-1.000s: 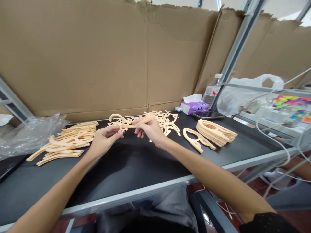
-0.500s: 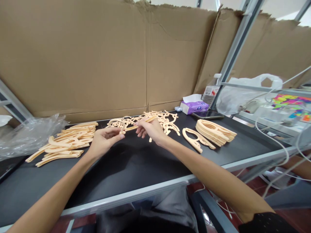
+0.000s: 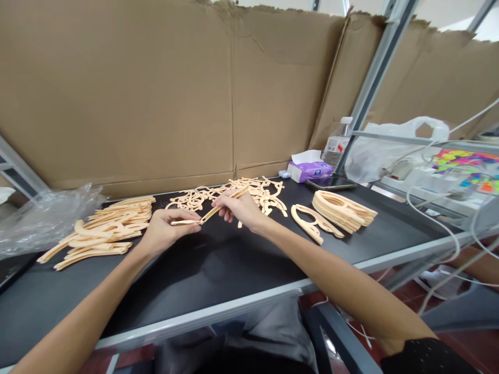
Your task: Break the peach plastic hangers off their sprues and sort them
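Left hand (image 3: pixel 163 229) is clamping its grip on a thin cream piece (image 3: pixel 182 223); right hand (image 3: pixel 240 209) is pinching a slotted cream bar (image 3: pixel 212 212), the ends meeting above the dark surface (image 3: pixel 218 280)! Loose parts (image 3: pixel 265 194) are lying behind, stacked frames (image 3: pixel 343 210) sitting rightward.

The head camera looks forward and down across the black table (image 3: pixel 249 272) to cardboard (image 3: pixel 136 98), seemingly from close by.

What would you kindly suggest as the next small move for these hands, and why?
Probably hold the thin beige piece steady in the left hand and ease the grooved piece in the right hand against it, since their near ends appear to meet at an angle.
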A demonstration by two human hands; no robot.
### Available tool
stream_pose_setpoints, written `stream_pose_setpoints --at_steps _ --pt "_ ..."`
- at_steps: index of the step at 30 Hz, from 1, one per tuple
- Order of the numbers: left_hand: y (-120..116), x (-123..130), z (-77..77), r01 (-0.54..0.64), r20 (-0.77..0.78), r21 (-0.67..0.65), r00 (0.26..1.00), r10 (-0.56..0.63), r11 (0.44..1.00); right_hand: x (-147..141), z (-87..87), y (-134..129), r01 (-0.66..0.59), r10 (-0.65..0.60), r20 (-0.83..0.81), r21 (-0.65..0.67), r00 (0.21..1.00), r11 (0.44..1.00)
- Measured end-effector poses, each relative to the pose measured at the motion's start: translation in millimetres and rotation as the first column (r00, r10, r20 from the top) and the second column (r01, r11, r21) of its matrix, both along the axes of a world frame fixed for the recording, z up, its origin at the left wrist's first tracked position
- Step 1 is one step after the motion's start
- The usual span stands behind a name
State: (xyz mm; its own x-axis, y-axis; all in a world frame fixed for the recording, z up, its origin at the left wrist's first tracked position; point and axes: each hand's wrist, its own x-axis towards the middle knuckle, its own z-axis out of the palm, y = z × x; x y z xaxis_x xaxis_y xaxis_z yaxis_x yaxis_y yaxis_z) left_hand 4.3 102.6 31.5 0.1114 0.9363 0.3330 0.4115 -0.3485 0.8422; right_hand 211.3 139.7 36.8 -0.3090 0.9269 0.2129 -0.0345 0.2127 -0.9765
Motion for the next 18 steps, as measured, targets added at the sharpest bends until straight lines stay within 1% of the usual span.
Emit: stream_pose_setpoints --at_steps 3,9,14,18 --pt "0.7 -0.5 -2.3 0.023 -0.031 0.016 0.999 -0.023 1.000 -0.2 -0.3 -0.7 -0.010 0.010 0.025 0.026 1.000 1.000" --pt "1.3 -1.7 -6.4 0.108 -0.103 0.067 0.990 -0.100 0.992 0.4 -2.0 -2.7 -0.046 0.043 0.036 0.080 0.998 0.996" --pt "2.5 -3.1 -9.1 0.114 -0.171 0.099 0.981 -0.096 0.989 0.3 -1.7 -5.1 -0.015 0.007 0.071 0.115 0.997 0.993" --pt "2.1 -3.1 -9.5 0.107 -0.209 0.110 0.974 -0.082 0.988 0.4 -2.0 -7.6 -0.006 -0.022 0.121 0.227 0.992 0.974"
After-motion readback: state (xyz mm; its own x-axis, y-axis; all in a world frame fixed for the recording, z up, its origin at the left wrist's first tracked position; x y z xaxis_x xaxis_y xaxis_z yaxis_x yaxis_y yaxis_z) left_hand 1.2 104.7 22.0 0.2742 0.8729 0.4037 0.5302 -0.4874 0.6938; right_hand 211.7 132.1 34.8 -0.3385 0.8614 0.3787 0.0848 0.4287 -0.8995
